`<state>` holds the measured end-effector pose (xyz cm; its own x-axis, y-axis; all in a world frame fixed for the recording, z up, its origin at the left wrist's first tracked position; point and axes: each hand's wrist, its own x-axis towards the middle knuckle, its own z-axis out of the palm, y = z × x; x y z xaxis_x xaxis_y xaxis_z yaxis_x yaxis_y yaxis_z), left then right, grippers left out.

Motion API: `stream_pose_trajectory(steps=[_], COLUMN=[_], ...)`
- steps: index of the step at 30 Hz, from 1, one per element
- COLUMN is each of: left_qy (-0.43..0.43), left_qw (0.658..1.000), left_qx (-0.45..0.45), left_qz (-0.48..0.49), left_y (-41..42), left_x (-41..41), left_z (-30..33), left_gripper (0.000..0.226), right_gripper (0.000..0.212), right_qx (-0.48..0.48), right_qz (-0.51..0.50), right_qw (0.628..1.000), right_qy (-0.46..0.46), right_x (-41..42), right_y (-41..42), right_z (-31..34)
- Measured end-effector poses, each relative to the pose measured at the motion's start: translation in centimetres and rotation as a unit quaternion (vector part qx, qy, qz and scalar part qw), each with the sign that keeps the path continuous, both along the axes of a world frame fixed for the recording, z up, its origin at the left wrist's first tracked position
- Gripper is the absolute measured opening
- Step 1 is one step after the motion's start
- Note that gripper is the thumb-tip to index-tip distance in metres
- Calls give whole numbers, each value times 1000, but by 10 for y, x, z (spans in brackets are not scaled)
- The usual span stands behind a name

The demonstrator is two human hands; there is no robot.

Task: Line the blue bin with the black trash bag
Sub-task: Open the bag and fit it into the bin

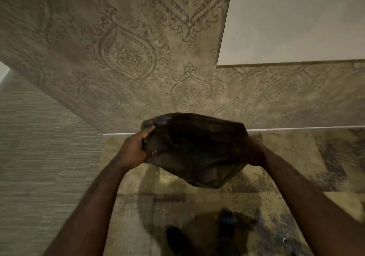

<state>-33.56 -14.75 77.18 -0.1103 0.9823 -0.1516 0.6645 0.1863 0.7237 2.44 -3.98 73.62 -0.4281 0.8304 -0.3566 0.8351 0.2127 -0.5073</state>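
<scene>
A black trash bag [194,149] is stretched wide between both hands at chest height, in front of a patterned wall. My left hand [135,149] grips its left edge, thumb on top. My right hand [253,152] holds the right edge and is partly hidden behind the plastic. The bag sags to a point below the hands. No blue bin is in view.
A damask-patterned wall [138,58] meets the floor at a white baseboard [296,129]. A pale panel [296,18] sits at upper right. Mottled carpet [286,176] lies below, with my two dark shoes [227,219] near the bottom edge. A striped wall [39,137] is on the left.
</scene>
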Motion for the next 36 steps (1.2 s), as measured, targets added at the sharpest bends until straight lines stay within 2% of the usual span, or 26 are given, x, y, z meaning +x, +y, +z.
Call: stream_pose_trajectory(steps=[2,6,9,11,13,15,17,18,19,20,21,24,25,26,28,32,36], left_qy=[20,66,122,141,154,152,136,129,123,115,110,110,114,117,116,128,137], left_qw=[1000,993,979,967,954,948,962,973,982,987,989,988,988,988,988,987,989], left_qx=[-7,94,156,200,244,258,207,165,125,96,87,105,101,98,95,78,18], left_qz=[-9,41,50,64,83,110,113,97,76,59,49,29,26,26,31,55,60], left_y=[-5,-4,-1,-1,-4,-11,-18,-23,-28,-32,-35,-29,-27,-25,-19,-12,-9], left_x=[-2,4,11,18,26,29,25,23,20,17,13,6,5,4,3,3,-1], left_z=[-14,-15,-9,-1,6,3,-9,-18,-28,-37,-42,-48,-49,-49,-48,-53,-62], left_gripper=[84,86,85,82,77,72,73,74,75,76,78,89,91,92,95,95,98], right_gripper=[49,62,55,48,47,45,34,36,48,64,76,63,60,63,69,72,85], right_qx=[-32,26,94,170,250,297,272,238,169,145,101,79,64,70,45,24,11], right_qz=[4,-29,-56,-110,-159,-159,-101,-63,-34,-27,23,25,17,-1,-30,-34,-49], right_qw=[999,999,993,975,941,926,950,966,983,989,995,995,997,998,998,997,997], right_qy=[-34,-4,37,95,165,170,118,74,59,22,-10,49,38,1,-13,72,61], right_x=[2,0,-5,-14,-27,-38,-40,-36,-29,-23,-16,-3,-5,-9,-18,-28,-22], right_y=[-3,-6,-6,-6,-17,-33,-54,-61,-64,-70,-73,-62,-55,-45,-29,-8,6], right_z=[-10,-22,-18,-2,21,31,20,5,-5,-17,-21,-36,-34,-31,-26,-14,-32])
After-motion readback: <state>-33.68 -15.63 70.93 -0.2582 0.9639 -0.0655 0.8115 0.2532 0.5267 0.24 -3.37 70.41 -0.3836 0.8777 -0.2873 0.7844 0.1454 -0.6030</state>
